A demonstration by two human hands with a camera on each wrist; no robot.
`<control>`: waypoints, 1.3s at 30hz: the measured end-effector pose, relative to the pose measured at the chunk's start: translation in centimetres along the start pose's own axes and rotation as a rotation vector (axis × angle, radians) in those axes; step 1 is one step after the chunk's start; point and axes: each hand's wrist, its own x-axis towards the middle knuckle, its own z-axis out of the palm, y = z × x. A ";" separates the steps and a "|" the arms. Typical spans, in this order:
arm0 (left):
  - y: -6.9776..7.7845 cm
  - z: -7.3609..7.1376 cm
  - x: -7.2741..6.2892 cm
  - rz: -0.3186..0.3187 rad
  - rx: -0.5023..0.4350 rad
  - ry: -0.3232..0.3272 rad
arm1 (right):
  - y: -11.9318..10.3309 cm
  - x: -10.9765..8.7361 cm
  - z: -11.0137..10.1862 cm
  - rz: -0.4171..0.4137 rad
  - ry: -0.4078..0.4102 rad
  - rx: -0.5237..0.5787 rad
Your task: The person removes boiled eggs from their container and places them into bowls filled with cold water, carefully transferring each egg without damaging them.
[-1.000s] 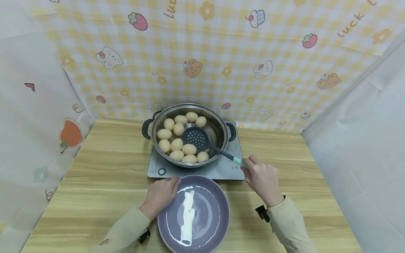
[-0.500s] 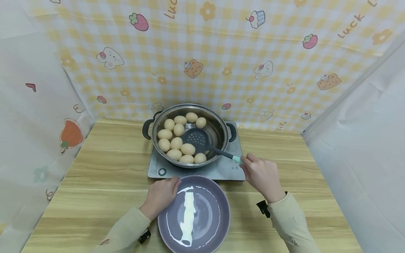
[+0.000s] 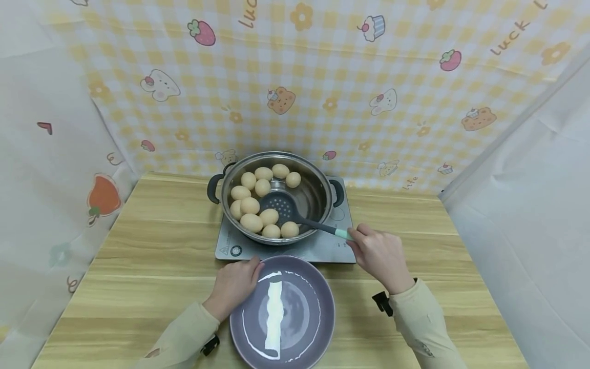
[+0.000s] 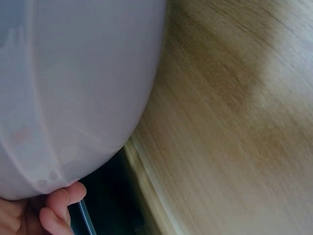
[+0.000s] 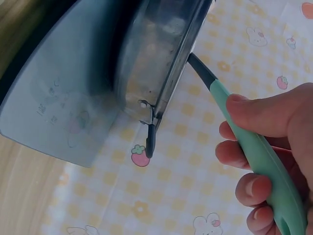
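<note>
My right hand (image 3: 380, 256) grips the mint-green handle of a dark slotted skimmer (image 3: 281, 206). In the right wrist view the thumb lies along the skimmer's handle (image 5: 259, 156), with fingers curled beneath. The skimmer's perforated head is down inside a wide steel pot (image 3: 318, 187), beside several light-brown eggs (image 3: 251, 222) heaped mostly at the pot's left and front. My left hand (image 3: 234, 284) holds the upper left rim of a purple-grey plate (image 3: 327, 307). From the left wrist, the plate's underside (image 4: 93, 88) shows, with fingers under its edge.
The pot stands on a flat silver induction cooker (image 3: 299, 252), its black side handles (image 3: 338, 192) sticking out left and right. Wooden tabletop (image 3: 156, 246) spreads around. A yellow checked cloth (image 3: 322, 66) hangs behind, with white cloth (image 3: 530, 215) at the sides.
The skimmer's head has shifted slightly left and forward in the pot. Several eggs at the front left have been pushed leftward and bunched together. My left hand and the plate stay put.
</note>
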 end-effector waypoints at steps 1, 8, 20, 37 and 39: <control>0.0 0.0 0.0 0.000 0.002 0.000 | 0.0 0.0 0.0 0.002 -0.002 0.002; 0.2 -0.2 -0.1 -0.008 -0.003 -0.004 | 0.1 -0.1 0.0 0.013 -0.005 -0.001; 0.2 -0.2 -0.1 -0.002 -0.003 0.013 | 0.7 -0.1 -0.7 0.032 0.009 -0.001; 0.1 -0.3 0.0 0.000 -0.007 -0.003 | 1.9 0.3 -2.7 0.047 0.019 -0.009; 0.0 -0.3 0.1 0.002 -0.006 -0.003 | 1.9 0.2 -3.2 0.048 0.019 -0.010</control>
